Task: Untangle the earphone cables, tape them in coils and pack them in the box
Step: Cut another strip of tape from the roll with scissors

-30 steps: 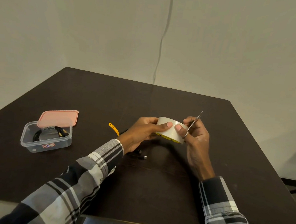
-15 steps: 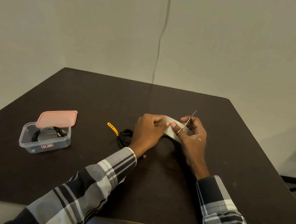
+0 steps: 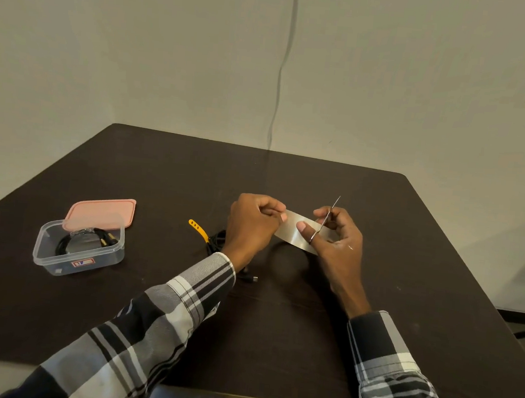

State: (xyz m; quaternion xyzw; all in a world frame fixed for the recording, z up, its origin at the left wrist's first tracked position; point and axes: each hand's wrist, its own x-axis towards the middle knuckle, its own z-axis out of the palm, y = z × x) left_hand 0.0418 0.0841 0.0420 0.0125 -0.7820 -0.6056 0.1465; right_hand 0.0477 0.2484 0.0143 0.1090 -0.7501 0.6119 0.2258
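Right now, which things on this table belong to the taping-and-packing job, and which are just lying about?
In the job:
- tape strip, stretched between left hand and right hand
- scissors in the right hand
- black cable with yellow strap
- clear box, coiled cable inside
- pink lid

Just there:
- wall wire

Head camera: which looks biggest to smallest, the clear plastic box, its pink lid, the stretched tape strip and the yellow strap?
1. Clear plastic box.
2. Pink lid, partly hidden behind the box, so this is unsure.
3. Tape strip, nearer the camera.
4. Yellow strap, plainly smallest.
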